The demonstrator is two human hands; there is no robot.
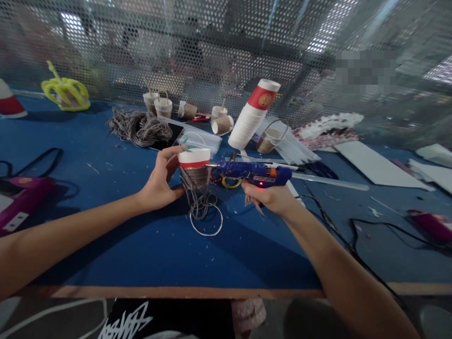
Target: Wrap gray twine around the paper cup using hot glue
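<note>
Head camera, looking down over a blue bench (pixel 141 249). Near the middle, gripped from its left side by the left hand (pixel 160 181): a paper cup (pixel 194 165), upright, white at the rim, red-banded below, lower part wound in grey twine. Thumb in front, teal-nailed fingers curled over the rim. Hanging from the wrapped part down to the bench: loose twine ends (pixel 199 205) and a white loop (pixel 207 225). Closed around the handle of a blue hot glue gun (pixel 256 173): the right hand (pixel 270 197), just right of the cup. Gun held level, nozzle pointing left, at the cup's red band; touching or just short of it, hard to tell. Orange light lit on the gun body, clear glue stick (pixel 328 181) jutting from its back. Black cord (pixel 339 230) trailing right across the bench. Farther back: a bundle of grey twine (pixel 139 126), several small twine-wrapped cups (pixel 157 104), a tilted stack of paper cups (pixel 252 117), a yellow crown-shaped piece (pixel 66 93). At the left edge, a pink tool (pixel 21 200). Behind everything, a perforated metal screen (pixel 212 47).
</note>
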